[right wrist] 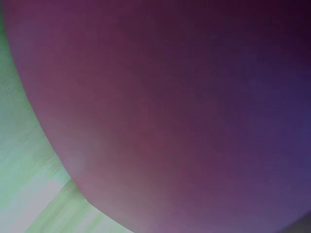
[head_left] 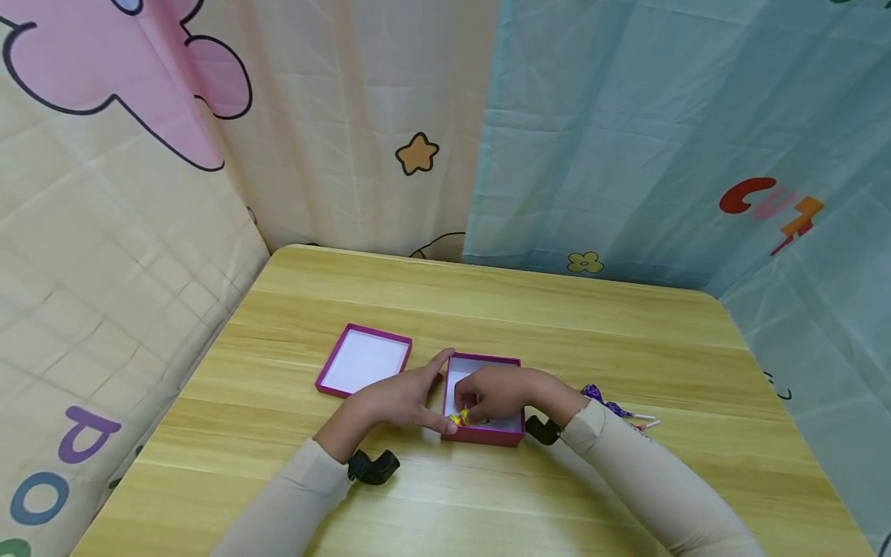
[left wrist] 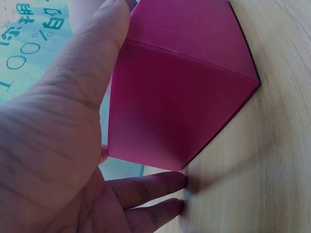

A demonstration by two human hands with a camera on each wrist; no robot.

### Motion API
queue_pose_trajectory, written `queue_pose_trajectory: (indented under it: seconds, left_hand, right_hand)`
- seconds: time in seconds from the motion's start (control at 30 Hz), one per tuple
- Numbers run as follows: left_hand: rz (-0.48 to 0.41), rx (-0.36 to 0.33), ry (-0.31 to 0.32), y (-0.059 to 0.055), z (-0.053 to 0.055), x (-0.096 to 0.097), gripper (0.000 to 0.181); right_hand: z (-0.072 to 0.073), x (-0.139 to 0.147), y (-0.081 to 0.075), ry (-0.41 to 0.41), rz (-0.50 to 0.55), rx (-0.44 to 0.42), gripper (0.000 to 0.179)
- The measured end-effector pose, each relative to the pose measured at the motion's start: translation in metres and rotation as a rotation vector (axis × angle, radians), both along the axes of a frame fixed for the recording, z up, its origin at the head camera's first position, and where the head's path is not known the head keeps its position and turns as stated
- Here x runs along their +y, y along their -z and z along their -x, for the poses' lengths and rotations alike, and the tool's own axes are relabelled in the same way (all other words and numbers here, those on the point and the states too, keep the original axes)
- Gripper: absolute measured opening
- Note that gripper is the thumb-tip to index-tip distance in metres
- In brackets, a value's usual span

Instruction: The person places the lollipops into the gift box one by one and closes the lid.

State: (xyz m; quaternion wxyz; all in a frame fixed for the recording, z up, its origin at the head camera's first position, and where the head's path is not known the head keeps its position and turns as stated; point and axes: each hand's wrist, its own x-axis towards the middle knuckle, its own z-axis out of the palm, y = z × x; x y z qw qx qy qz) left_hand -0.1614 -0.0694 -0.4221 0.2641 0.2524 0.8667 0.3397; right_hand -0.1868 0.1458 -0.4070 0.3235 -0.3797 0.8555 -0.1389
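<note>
An open magenta box (head_left: 483,438) with a white inside stands on the table. My left hand (head_left: 400,398) holds it at its left side, thumb at the front corner and a finger at the back corner. Up close in the left wrist view, the thumb of this hand (left wrist: 53,121) lies along the magenta wall (left wrist: 180,107), and two fingers reach down to the tabletop. Inside the box, my right hand (head_left: 497,391) has curled fingers at a yellow-wrapped candy (head_left: 459,418) near the front left corner. A blurred magenta surface (right wrist: 146,121) fills most of the right wrist view.
The box's lid (head_left: 365,361) lies inside up, left of the box. Beyond my right wrist are purple-wrapped lollipops (head_left: 604,400) and a white stick (head_left: 647,425), partly hidden by the sleeve. Printed curtains (head_left: 348,155) hang behind the wooden table (head_left: 557,317).
</note>
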Motion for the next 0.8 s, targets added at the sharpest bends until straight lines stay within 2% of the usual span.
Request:
queue_pose_trajectory:
  seconds: [0.53,0.8]
  left_hand:
    - [0.007,0.009,0.002,-0.0004,0.0003,0.0003,0.122]
    - [0.005,0.012,0.008,-0.001,0.0009,0.0005,0.122]
  right_hand:
    - [0.0026,0.0004,-0.0029,-0.035,-0.002,-0.019,0.01]
    - [0.0034,0.0001,-0.0023,-0.02,-0.029,-0.031,0.016]
